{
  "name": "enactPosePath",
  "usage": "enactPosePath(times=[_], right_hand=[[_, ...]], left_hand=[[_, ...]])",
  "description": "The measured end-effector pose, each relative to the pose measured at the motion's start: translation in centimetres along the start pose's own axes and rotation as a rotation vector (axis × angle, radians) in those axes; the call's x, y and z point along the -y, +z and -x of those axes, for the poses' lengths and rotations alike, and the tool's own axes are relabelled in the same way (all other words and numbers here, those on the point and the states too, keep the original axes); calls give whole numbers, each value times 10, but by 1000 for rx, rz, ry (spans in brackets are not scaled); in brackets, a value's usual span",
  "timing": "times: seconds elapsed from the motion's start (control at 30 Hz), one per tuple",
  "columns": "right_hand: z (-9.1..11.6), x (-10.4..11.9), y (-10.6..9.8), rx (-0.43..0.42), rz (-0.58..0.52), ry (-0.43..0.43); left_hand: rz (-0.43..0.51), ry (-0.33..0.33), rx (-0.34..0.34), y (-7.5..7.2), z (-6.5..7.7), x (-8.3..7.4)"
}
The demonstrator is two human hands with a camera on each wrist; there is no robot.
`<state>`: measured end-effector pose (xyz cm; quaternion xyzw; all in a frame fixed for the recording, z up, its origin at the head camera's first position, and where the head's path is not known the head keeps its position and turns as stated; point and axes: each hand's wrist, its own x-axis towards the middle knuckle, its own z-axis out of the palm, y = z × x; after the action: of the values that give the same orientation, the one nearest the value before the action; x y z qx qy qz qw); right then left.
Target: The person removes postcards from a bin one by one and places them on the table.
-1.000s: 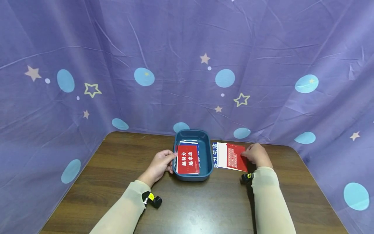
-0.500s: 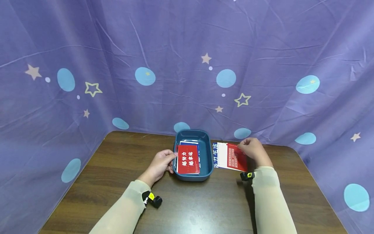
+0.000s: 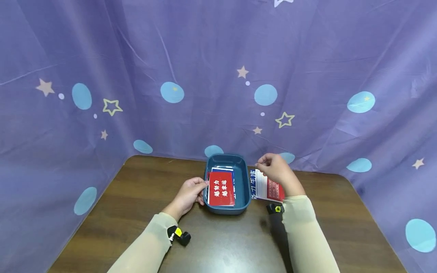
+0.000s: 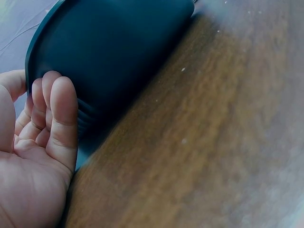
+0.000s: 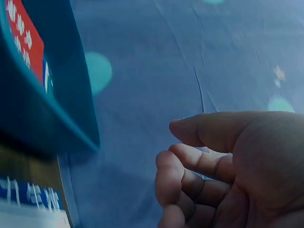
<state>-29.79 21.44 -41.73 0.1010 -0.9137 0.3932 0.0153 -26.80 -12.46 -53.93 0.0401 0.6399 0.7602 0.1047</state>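
Holding the side of the blue box, the left hand has its thumb at the edge and its fingers against the outside. In the box, a red card with white writing lies over a blue and white card. The right hand is up in the air, empty, with loosely bent fingers. Under it, 1 small red card and some white and blue paper overlap on the brown table, just beside the box.
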Motion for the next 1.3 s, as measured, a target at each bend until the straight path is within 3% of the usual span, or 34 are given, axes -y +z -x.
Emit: enactPosePath(times=[0.13, 0.33, 0.63, 0.93, 1.1, 1.3], right_hand=[[-3, 16, 19, 70, -26, 7], [-24, 42, 44, 185, -38, 46], [-51, 65, 91, 393, 220, 161], [-57, 62, 120, 397, 507, 177], [-59, 59, 122, 417, 515, 178], [-53, 62, 109, 363, 434, 137]], left_hand=[[9, -13, -1, 1, 3, 3], [0, 12, 5, 1, 2, 1], [0, -3, 12, 0, 2, -2], [13, 7, 17, 1, 1, 0], [10, 7, 21, 1, 0, 0], [14, 2, 23, -1, 1, 0]])
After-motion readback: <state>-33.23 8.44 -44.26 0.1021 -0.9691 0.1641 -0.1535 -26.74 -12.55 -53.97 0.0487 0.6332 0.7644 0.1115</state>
